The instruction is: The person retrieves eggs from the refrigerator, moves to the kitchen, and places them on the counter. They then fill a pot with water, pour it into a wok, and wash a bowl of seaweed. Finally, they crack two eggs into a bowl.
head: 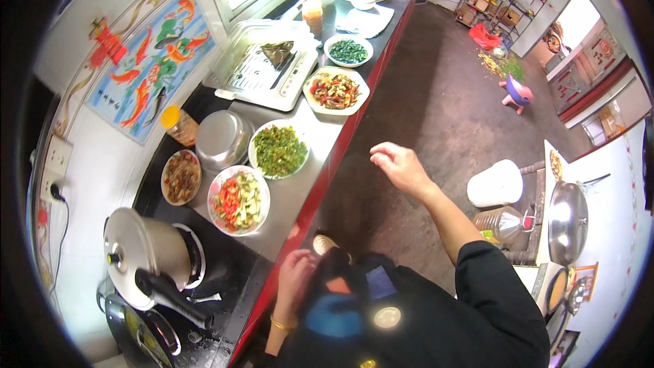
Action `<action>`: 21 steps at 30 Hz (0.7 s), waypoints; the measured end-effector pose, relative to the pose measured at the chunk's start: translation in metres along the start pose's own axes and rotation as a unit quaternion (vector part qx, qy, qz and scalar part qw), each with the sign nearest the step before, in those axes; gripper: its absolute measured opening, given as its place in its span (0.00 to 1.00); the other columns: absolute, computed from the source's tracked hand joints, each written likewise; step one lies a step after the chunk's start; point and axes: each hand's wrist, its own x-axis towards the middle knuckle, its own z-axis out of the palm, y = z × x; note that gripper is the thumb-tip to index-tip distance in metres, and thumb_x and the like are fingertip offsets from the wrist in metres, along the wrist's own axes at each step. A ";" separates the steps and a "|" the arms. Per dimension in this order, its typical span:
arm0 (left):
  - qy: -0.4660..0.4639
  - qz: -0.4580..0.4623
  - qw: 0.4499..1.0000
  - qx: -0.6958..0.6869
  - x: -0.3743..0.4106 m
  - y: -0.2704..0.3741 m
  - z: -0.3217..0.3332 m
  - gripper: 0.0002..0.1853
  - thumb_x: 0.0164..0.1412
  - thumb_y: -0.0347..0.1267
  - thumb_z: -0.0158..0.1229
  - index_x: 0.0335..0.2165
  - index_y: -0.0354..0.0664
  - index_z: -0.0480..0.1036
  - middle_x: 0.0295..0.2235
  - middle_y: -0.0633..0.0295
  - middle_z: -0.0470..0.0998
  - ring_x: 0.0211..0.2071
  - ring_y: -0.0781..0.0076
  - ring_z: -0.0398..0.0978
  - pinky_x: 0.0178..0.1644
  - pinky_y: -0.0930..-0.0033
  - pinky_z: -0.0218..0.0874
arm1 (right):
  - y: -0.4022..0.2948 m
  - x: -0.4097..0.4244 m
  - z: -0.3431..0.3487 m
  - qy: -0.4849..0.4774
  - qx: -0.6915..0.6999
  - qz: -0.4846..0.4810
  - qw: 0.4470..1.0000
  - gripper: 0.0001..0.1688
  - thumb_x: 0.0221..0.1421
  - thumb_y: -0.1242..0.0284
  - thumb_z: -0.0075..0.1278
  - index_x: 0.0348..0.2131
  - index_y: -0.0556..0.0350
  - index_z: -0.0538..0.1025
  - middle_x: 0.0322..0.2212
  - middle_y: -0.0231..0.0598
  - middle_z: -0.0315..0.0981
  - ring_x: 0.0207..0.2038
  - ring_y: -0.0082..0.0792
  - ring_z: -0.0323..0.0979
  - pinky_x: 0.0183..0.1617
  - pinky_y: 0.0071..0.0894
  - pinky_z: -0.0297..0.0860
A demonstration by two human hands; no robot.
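My right hand [403,168] is held out over the floor, apart from the counter, its fingers loosely bent and holding nothing. Beside the counter's red front edge, my left hand [295,273] is blurred, with a gold bracelet on the wrist; nothing shows in it. Nearest to it on the counter is a bowl of cut red and pale green vegetables [238,200]. Behind that stand a bowl of chopped greens [280,149], an upturned metal basin [222,138] and a brown bowl of food pieces [181,178]. Farther along are a dish of red pepper mix [335,91] and a bowl of dark greens [349,51].
A pressure cooker [148,258] sits on a burner at left, its black handle towards me; a wok [135,332] is below. A tray holding a dark wrapped bundle [277,53] lies at the back. Right: white bucket [495,184], oil jug [503,225], lidded pan [568,222].
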 end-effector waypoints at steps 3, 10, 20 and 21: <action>-0.039 0.065 0.990 0.116 0.038 0.040 0.023 0.09 0.55 0.25 0.46 0.37 0.35 0.66 0.28 0.63 0.71 0.27 0.79 0.68 0.31 0.81 0.61 | 0.036 0.054 -0.013 0.044 0.129 0.073 0.988 0.13 0.52 0.72 0.43 0.36 0.62 0.72 0.27 0.39 0.74 0.31 0.26 0.72 0.37 0.24 0.67; 0.117 0.123 0.973 0.159 0.065 0.104 0.059 0.10 0.54 0.25 0.48 0.37 0.36 0.67 0.30 0.63 0.71 0.28 0.80 0.68 0.32 0.81 0.61 | 0.122 0.218 -0.039 0.081 0.214 0.237 0.944 0.16 0.53 0.64 0.44 0.39 0.55 0.69 0.31 0.38 0.73 0.31 0.27 0.72 0.33 0.25 0.67; 0.366 0.026 0.930 0.014 0.060 0.027 0.158 0.08 0.57 0.24 0.45 0.37 0.35 0.66 0.28 0.63 0.72 0.27 0.81 0.69 0.32 0.82 0.61 | 0.254 0.385 0.017 -0.059 0.455 0.291 0.839 0.20 0.52 0.69 0.38 0.44 0.60 0.64 0.36 0.49 0.70 0.33 0.42 0.73 0.39 0.41 0.70; 0.354 0.034 0.934 0.032 0.068 0.031 0.167 0.09 0.56 0.24 0.45 0.37 0.35 0.66 0.29 0.62 0.72 0.27 0.80 0.69 0.32 0.81 0.62 | 0.248 0.389 0.013 -0.046 0.443 0.284 0.849 0.20 0.52 0.70 0.38 0.44 0.59 0.63 0.35 0.47 0.71 0.32 0.42 0.73 0.37 0.41 0.71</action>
